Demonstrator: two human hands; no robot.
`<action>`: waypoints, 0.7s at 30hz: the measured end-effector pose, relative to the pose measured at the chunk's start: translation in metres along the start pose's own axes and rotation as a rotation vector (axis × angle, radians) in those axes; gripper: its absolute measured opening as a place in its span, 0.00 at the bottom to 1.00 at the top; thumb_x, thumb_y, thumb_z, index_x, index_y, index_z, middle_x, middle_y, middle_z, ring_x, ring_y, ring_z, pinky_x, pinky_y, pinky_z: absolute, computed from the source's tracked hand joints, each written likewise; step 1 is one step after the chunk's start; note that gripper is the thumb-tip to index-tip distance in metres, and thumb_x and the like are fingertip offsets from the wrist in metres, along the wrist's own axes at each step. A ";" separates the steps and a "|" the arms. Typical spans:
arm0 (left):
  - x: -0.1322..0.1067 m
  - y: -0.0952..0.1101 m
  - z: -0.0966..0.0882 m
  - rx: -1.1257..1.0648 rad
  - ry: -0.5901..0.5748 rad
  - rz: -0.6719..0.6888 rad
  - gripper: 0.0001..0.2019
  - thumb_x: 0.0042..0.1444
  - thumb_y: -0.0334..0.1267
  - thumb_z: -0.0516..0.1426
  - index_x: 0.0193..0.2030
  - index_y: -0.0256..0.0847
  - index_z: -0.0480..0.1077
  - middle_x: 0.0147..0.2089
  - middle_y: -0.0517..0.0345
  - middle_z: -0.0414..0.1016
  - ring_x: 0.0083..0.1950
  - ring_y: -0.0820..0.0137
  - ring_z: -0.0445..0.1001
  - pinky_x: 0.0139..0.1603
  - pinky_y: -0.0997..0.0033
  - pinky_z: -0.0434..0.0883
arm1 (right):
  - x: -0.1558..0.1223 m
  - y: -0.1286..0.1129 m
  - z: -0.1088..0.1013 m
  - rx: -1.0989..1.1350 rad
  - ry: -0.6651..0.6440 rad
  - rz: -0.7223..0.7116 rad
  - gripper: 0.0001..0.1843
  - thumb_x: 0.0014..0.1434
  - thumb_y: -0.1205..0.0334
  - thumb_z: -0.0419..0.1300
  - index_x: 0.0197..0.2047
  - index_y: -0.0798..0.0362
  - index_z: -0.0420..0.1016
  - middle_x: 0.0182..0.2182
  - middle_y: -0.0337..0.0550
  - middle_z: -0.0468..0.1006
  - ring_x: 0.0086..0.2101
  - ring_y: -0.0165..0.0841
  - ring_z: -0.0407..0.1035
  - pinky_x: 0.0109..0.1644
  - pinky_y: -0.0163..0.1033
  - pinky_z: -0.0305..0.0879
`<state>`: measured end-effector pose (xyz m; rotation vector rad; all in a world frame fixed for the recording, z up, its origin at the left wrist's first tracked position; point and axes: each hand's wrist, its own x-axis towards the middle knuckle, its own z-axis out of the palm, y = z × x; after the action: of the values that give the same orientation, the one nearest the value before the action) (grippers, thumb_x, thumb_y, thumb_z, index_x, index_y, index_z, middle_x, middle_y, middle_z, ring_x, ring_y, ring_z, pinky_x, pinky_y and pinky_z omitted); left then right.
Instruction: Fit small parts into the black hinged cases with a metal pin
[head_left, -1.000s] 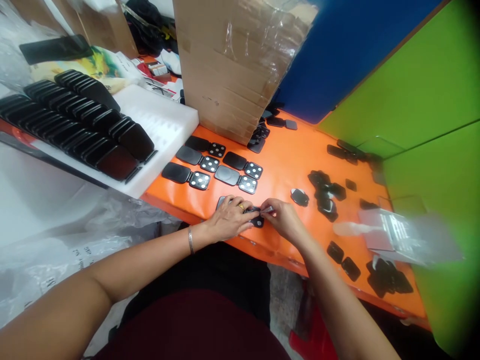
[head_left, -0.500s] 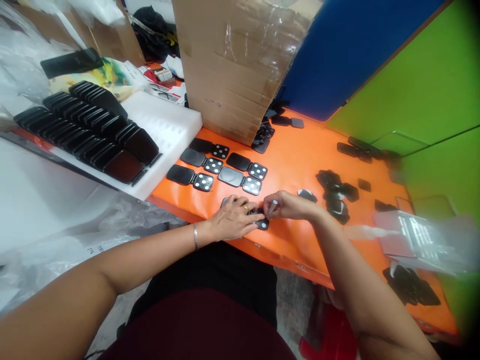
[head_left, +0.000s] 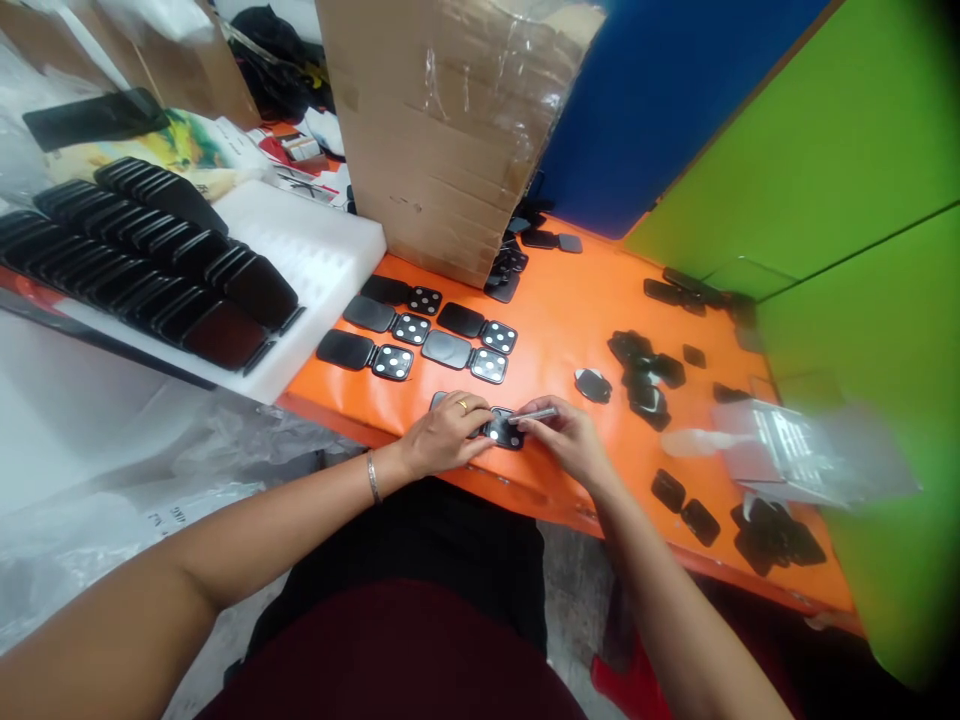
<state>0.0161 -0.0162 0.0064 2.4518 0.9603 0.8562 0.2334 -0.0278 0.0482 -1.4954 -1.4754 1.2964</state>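
My left hand (head_left: pixel 444 437) presses down on a small black square part (head_left: pixel 502 430) with white dots, at the near edge of the orange table (head_left: pixel 570 310). Its fingers are curled over the part's left side. My right hand (head_left: pixel 564 436) pinches a thin silver tool (head_left: pixel 534 414) whose tip touches the same part. Just beyond my hands lie several finished pairs of black lids and dotted squares (head_left: pixel 424 338) in rows.
A white foam tray (head_left: pixel 315 250) at left carries rows of black flat cases (head_left: pixel 142 262). A large cardboard box (head_left: pixel 442 130) stands behind. Loose black parts (head_left: pixel 645 375) are scattered to the right, with a clear plastic bag (head_left: pixel 802 460) and green panels beyond.
My right hand drew back slightly and laid the silver tool flatter across the part. My left hand stayed pressed on it. The camera view shifted a little.
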 end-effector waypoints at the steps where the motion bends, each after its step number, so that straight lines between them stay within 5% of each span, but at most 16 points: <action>1: 0.000 0.000 0.001 -0.003 0.004 0.003 0.11 0.60 0.42 0.58 0.46 0.39 0.72 0.48 0.49 0.72 0.52 0.63 0.69 0.53 0.60 0.68 | 0.003 0.000 0.005 -0.030 0.017 -0.022 0.19 0.51 0.46 0.65 0.35 0.53 0.71 0.32 0.46 0.80 0.34 0.37 0.75 0.39 0.42 0.72; 11: 0.000 -0.002 0.003 -0.076 0.053 0.001 0.09 0.59 0.39 0.60 0.45 0.40 0.73 0.48 0.52 0.75 0.51 0.64 0.71 0.55 0.61 0.67 | 0.019 -0.009 0.026 -0.633 -0.085 -0.282 0.03 0.60 0.66 0.53 0.34 0.51 0.67 0.32 0.44 0.75 0.32 0.35 0.70 0.36 0.38 0.66; 21: -0.005 -0.002 -0.003 0.021 -0.017 -0.005 0.15 0.61 0.37 0.57 0.55 0.42 0.68 0.52 0.54 0.73 0.55 0.65 0.70 0.64 0.54 0.58 | 0.017 -0.009 0.026 -0.565 -0.061 -0.249 0.07 0.55 0.71 0.55 0.37 0.51 0.69 0.36 0.44 0.75 0.33 0.34 0.71 0.37 0.39 0.69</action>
<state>0.0099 -0.0183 0.0054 2.4691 0.9740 0.8262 0.2041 -0.0145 0.0463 -1.5448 -2.1115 0.8162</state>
